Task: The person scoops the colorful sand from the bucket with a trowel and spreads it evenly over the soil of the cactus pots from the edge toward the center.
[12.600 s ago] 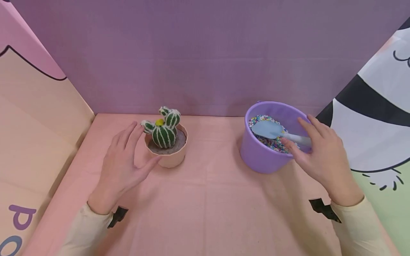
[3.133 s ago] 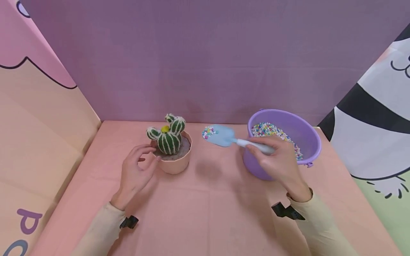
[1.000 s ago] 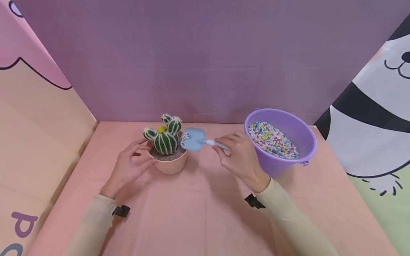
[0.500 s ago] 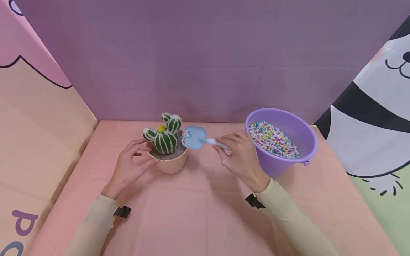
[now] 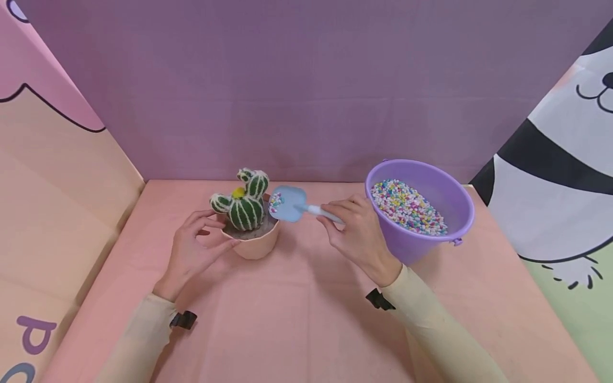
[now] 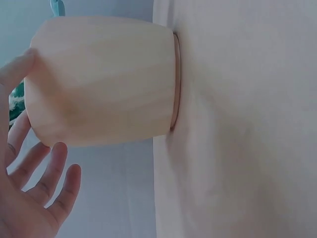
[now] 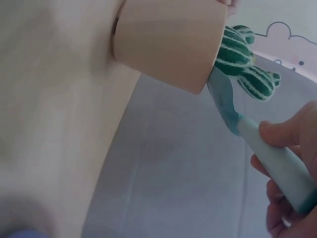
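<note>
A green artificial cactus (image 5: 246, 214) with white stripes and a yellow flower stands in a peach flowerpot (image 5: 255, 249) of grey soil. My left hand (image 5: 189, 254) holds the pot's left side, thumb and index finger at the rim, the other fingers loosely bent below, as the left wrist view shows. My right hand (image 5: 358, 234) grips the white handle of a light blue trowel (image 5: 293, 204). Its blade bears a small heap of coloured beads (image 5: 275, 202) at the tip. In the right wrist view the trowel blade (image 7: 224, 99) reaches the pot's rim beside the cactus (image 7: 235, 52).
A purple bucket (image 5: 452, 205) partly filled with multicoloured beads (image 5: 407, 207) stands right of the pot, behind my right hand. The pink tabletop (image 5: 268, 324) is bounded by a purple back wall (image 5: 306, 96) and printed side panels (image 5: 531, 202).
Since the earliest frame, my right hand has taken the trowel from the bucket and carried it with beads left to the pot. My left hand has come onto the pot. The last second shows little movement.
</note>
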`<action>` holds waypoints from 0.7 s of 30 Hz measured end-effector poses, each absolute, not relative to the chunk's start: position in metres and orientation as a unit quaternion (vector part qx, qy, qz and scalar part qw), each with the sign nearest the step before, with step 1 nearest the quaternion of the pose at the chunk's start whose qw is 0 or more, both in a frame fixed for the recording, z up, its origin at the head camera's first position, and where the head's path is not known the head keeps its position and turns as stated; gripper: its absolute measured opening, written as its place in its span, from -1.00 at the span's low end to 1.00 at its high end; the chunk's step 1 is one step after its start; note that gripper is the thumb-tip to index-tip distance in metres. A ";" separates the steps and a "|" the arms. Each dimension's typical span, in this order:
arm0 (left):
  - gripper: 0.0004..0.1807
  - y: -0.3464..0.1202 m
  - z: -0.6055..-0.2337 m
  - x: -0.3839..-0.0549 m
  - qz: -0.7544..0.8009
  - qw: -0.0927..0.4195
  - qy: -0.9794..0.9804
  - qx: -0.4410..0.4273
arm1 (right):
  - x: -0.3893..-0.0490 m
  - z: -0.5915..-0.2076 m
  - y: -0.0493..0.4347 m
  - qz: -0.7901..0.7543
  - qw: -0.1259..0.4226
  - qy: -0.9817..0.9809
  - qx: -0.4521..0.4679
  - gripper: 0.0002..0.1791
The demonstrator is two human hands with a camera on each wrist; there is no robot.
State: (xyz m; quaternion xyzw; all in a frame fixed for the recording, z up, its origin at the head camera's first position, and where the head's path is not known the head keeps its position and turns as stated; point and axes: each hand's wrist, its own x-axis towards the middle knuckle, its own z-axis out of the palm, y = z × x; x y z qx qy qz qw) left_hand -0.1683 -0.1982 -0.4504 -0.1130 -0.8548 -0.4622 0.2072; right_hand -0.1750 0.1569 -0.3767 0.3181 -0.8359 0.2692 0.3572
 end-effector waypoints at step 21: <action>-0.59 -0.191 -0.451 -0.168 -0.461 0.207 -0.856 -0.110 | -0.177 -0.380 0.152 0.282 0.344 -0.852 0.275 -0.75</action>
